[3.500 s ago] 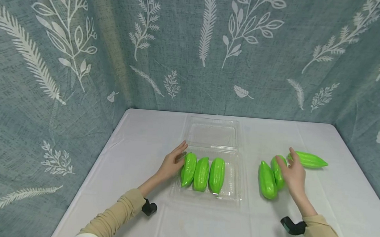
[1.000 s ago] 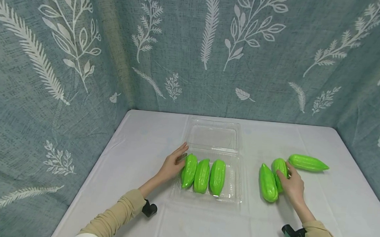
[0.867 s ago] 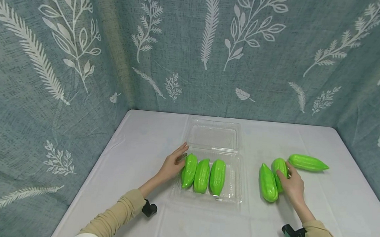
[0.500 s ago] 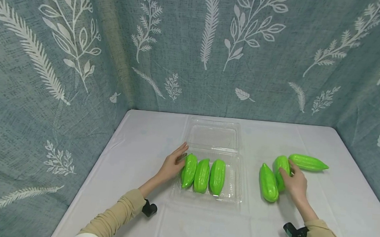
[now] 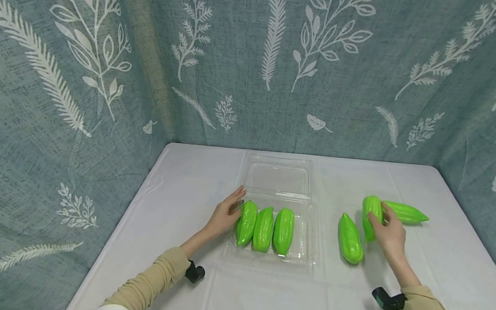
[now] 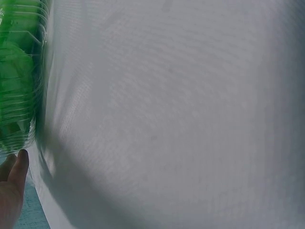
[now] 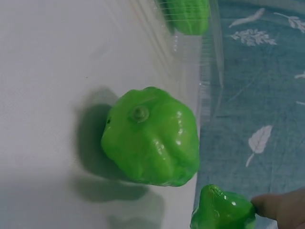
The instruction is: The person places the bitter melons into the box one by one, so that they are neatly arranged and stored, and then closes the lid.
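My right hand (image 5: 390, 232) pinches a bright green ridged gourd (image 5: 372, 215) between thumb and fingers, raised off the white cloth. In the right wrist view my thumb (image 7: 271, 205) presses the held gourd (image 7: 221, 210). A second gourd (image 5: 351, 239) lies just left of it, and a third (image 5: 406, 213) lies behind my right hand, partly covered. My left hand (image 5: 223, 215) rests with extended fingers against the left side of a clear plastic clamshell box (image 5: 304, 234), which holds three gourds (image 5: 263, 229) side by side. In the left wrist view, fingertips (image 6: 23, 155) are right at the box's wall.
The box's lid (image 5: 278, 176) lies folded back behind its base. White cloth (image 5: 265, 293) covers the table, and a blue-green curtain (image 5: 236, 69) with white leaves hangs behind and at the sides. Black wrist cameras (image 5: 388, 300) sit beside both forearms.
My right hand has gone from hovering over the middle gourd to gripping it, then lifted it up and slightly right, apart from its neighbour. My left hand and the box stay put.
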The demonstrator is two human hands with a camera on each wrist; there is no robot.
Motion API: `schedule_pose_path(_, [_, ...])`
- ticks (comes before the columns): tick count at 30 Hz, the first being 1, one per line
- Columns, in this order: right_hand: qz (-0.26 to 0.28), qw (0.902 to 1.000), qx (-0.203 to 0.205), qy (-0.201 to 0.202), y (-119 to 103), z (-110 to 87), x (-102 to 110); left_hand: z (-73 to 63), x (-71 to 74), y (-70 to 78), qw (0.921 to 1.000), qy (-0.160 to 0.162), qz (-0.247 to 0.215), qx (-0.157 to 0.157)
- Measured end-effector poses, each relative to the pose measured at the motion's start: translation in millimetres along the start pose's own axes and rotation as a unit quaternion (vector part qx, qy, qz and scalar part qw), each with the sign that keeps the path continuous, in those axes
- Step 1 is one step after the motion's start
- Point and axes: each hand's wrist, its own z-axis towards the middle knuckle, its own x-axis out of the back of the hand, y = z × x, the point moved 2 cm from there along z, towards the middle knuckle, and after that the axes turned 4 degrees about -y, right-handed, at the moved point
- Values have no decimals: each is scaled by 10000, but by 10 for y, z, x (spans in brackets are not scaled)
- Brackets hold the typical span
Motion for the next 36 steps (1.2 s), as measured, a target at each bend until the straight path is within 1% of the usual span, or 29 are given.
schedule_pose_path(6, [151, 9998, 79, 49, -65, -24, -17, -5, 6, 8, 10000, -21, 0, 15])
schedule_pose_path(18, [381, 9989, 260, 6, -189, -102, -75, -9, 7, 15, 10000, -12, -52, 44])
schedule_pose_path(24, [614, 9975, 335, -120, -251, -152, -114, -18, 13, 37, 10000, -18, -33, 26])
schedule_pose_path(27, [643, 9971, 372, -171, -284, -172, -138, -19, 10, 35, 10000, 1, -6, 18])
schedule_pose_path(32, [699, 9963, 461, -211, -322, -186, -181, -23, 8, 28, 9997, 28, 23, -227])
schedule_pose_path(36, [806, 9948, 567, -251, -349, -196, -222, -42, 14, 35, 9982, 95, 81, -587])
